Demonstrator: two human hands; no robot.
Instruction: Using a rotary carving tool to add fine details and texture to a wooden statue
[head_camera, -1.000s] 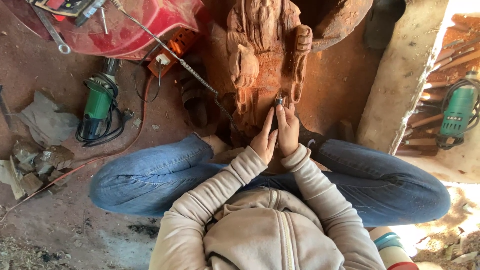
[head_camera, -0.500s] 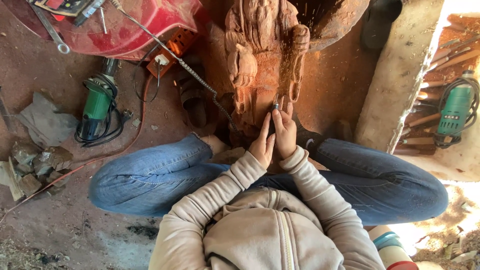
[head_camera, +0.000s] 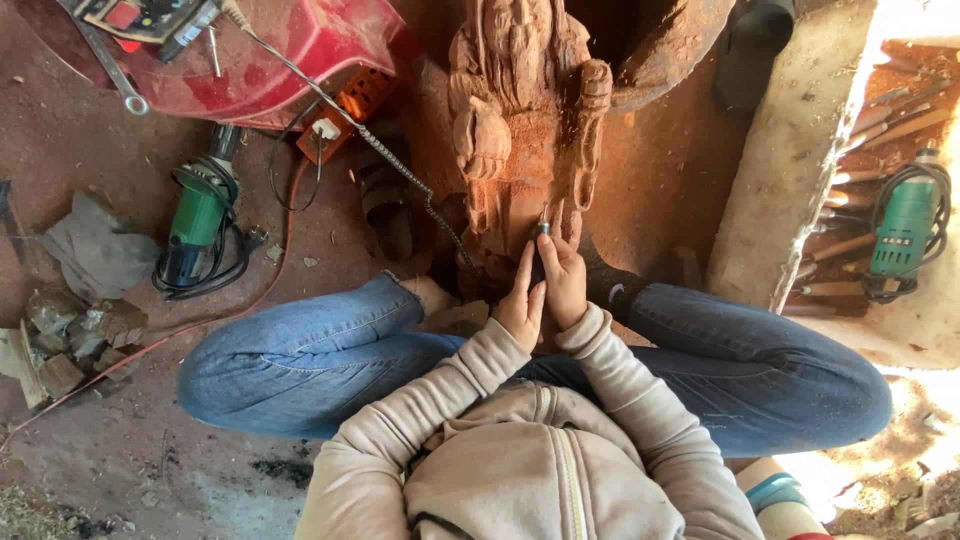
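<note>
Low in the frame, a person in a beige hooded jacket sits cross-legged in blue jeans. At centre, the left hand (head_camera: 522, 305) and right hand (head_camera: 563, 272), fingers closed, grip a small metal-tipped carving tool (head_camera: 543, 228) against the reddish-brown carved wooden figure (head_camera: 520, 110) just beyond. A green power tool (head_camera: 196, 220) lies at left.

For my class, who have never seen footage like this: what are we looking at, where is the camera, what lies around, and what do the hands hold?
The camera sits on a person's head and looks straight down. You see their hood, sleeves and jeans as they sit cross-legged on the dirt floor. In front stands a reddish wooden carving. The left hand and right hand together hold a small metal-tipped tool against it. To the left lie a green power tool with its cable, an orange socket box, a cloth and a red tray with tools.
</note>
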